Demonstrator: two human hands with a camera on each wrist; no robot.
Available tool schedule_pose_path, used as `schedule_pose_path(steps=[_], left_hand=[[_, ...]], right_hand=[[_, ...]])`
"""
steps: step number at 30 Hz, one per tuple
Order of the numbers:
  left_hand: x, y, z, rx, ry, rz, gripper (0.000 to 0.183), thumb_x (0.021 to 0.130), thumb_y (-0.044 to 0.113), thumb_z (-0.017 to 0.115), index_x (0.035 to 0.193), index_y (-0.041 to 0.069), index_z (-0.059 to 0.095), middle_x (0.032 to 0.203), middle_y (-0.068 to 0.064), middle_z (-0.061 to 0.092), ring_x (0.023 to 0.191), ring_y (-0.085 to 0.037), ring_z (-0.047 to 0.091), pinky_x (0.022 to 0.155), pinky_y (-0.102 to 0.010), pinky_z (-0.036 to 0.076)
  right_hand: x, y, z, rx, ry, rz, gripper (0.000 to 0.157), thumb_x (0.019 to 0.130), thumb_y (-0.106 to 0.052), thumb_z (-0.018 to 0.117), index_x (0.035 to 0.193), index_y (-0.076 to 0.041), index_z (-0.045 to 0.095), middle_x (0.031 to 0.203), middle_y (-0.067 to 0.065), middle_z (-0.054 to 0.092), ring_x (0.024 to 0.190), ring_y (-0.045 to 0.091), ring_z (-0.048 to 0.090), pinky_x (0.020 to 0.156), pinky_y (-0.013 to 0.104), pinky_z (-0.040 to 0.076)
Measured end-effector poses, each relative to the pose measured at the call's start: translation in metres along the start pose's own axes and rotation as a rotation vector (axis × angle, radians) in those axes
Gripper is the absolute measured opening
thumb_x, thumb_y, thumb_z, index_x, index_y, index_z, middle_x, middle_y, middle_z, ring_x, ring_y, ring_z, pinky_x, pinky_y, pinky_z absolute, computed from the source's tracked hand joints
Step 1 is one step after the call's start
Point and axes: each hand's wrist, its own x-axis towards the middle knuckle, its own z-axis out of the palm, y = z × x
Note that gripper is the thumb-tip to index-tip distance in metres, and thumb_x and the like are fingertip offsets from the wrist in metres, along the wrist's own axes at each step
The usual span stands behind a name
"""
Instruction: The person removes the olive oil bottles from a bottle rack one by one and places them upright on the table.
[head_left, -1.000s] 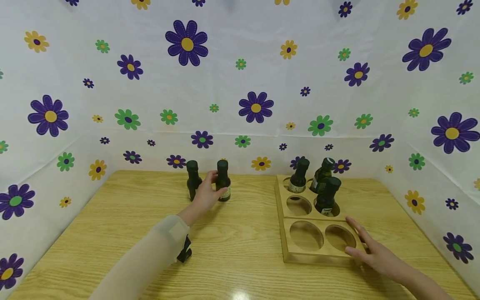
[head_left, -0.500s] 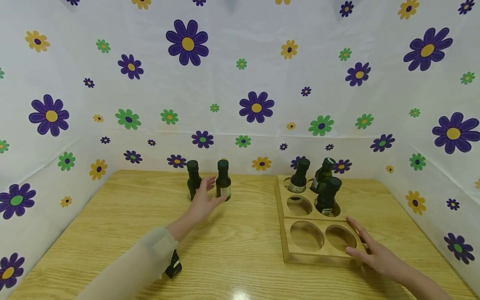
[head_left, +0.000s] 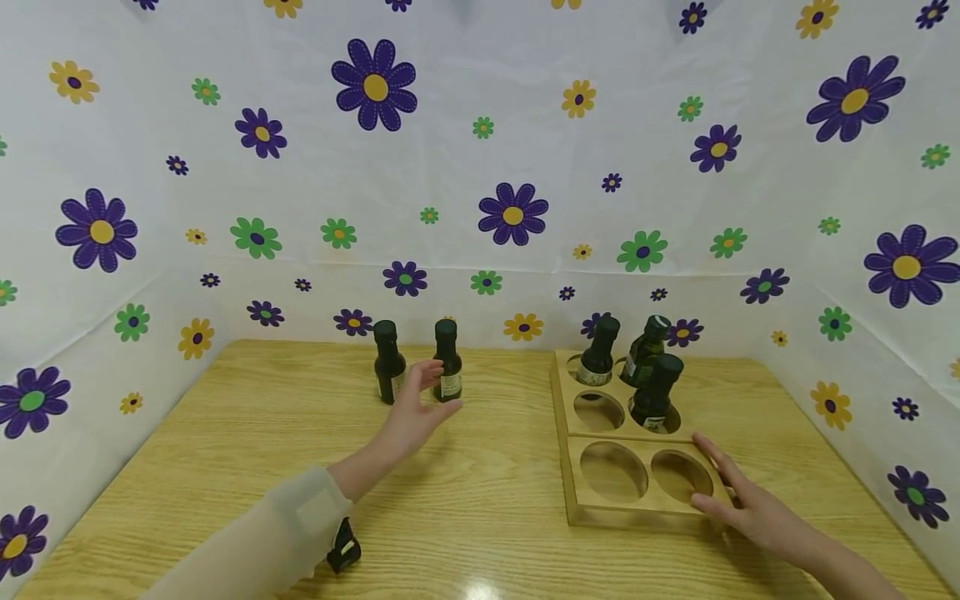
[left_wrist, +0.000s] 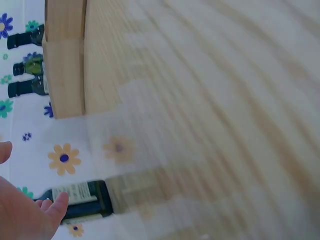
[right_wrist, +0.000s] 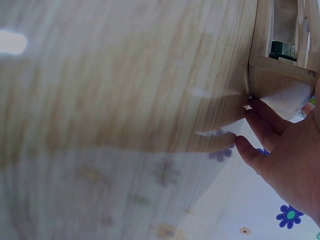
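From my remote seat I see the left sleeve (head_left: 232,550) as long, cream-coloured and plain, ending in a cuff (head_left: 303,487) that carries a paler, squarish patch (head_left: 313,514). Just below the cuff I make out a small, black, angular device (head_left: 342,557), partly pale on one face. Beyond the cuff the left hand (head_left: 408,412) is bare, and well apart from it, so are the right hand (head_left: 750,504) and forearm (head_left: 840,562).

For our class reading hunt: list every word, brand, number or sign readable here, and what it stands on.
No text is readable.
Right table bottle: label shows lines of print, too blurred.
Left table bottle: label too small.
Three bottles in the wooden rack: labels too small.
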Motion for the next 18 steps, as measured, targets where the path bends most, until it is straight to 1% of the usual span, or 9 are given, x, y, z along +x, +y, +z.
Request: schedule_pose_path(steps=[3, 7, 11, 15, 18], left_hand=[[0.000, 0.006, 0.008, -0.027, -0.031, 0.027, 0.059, 0.092, 0.007, 0.067, 0.142, 0.005, 0.035, 0.144, -0.017, 0.039, 0.133, -0.036, 0.036, 0.095, -0.052, 0.044], [-0.001, 0.016, 0.024, -0.010, -0.085, 0.060, 0.058, 0.093, 0.010, 0.067, 0.141, 0.008, 0.036, 0.143, -0.013, 0.042, 0.132, -0.034, 0.038, 0.097, -0.055, 0.042], [0.003, 0.027, 0.043, 0.010, -0.151, 0.085, 0.057, 0.093, 0.015, 0.067, 0.141, 0.010, 0.037, 0.142, -0.010, 0.043, 0.131, -0.030, 0.039, 0.099, -0.055, 0.040], [0.009, 0.037, 0.063, 0.040, -0.215, 0.105, 0.057, 0.093, 0.017, 0.068, 0.142, 0.012, 0.038, 0.141, -0.008, 0.046, 0.130, -0.026, 0.041, 0.098, -0.051, 0.041], [0.013, 0.043, 0.078, 0.069, -0.250, 0.130, 0.057, 0.093, 0.018, 0.068, 0.142, 0.011, 0.038, 0.140, -0.008, 0.047, 0.129, -0.024, 0.043, 0.097, -0.048, 0.043]], right_hand=[[0.000, 0.000, 0.000, -0.002, 0.003, -0.004, 0.080, 0.100, -0.014, 0.054, 0.155, -0.005, -0.004, 0.152, 0.038, 0.002, 0.126, 0.070, 0.010, 0.084, 0.080, 0.028], [0.000, 0.000, 0.000, -0.012, 0.010, -0.008, 0.080, 0.100, -0.014, 0.054, 0.155, -0.004, -0.003, 0.152, 0.037, 0.004, 0.126, 0.069, 0.012, 0.084, 0.079, 0.029], [-0.001, 0.000, 0.000, -0.012, 0.012, -0.002, 0.079, 0.100, -0.014, 0.054, 0.155, -0.004, -0.002, 0.153, 0.037, 0.004, 0.126, 0.069, 0.012, 0.085, 0.079, 0.029], [-0.001, 0.000, 0.000, -0.017, 0.012, 0.002, 0.079, 0.100, -0.015, 0.055, 0.155, -0.004, -0.002, 0.153, 0.037, 0.004, 0.126, 0.069, 0.012, 0.085, 0.078, 0.029], [-0.001, 0.000, 0.000, -0.017, 0.011, -0.005, 0.079, 0.100, -0.015, 0.054, 0.155, -0.004, -0.002, 0.152, 0.037, 0.005, 0.126, 0.069, 0.013, 0.085, 0.078, 0.029]])
